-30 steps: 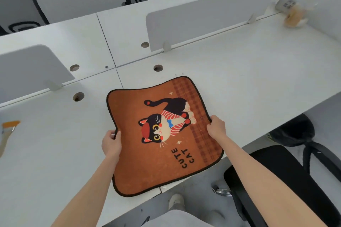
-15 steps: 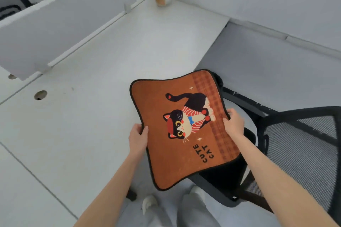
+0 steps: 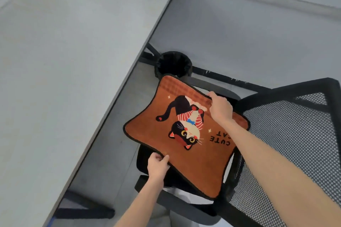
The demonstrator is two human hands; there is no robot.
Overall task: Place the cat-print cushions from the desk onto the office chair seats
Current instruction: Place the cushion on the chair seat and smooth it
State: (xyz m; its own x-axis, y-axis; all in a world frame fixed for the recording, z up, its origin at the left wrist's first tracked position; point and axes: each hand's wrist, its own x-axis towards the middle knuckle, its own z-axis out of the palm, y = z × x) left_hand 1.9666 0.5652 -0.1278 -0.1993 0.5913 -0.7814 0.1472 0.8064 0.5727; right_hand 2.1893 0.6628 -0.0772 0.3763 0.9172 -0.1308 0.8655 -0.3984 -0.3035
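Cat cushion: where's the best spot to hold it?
Probably the cat cushion is best held by two opposite edges, one from each side, as the left hand and right hand do. It is thin and floppy, so one grip would let it droop.

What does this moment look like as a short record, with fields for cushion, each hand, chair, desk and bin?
cushion: orange cat-print cushion, print up, held over the chair seat
left hand: left hand pinching the near edge
right hand: right hand gripping the far edge
chair: black mesh-backed office chair, seat mostly hidden beneath
desk: white desk at left
bin: black bin beyond the cushion
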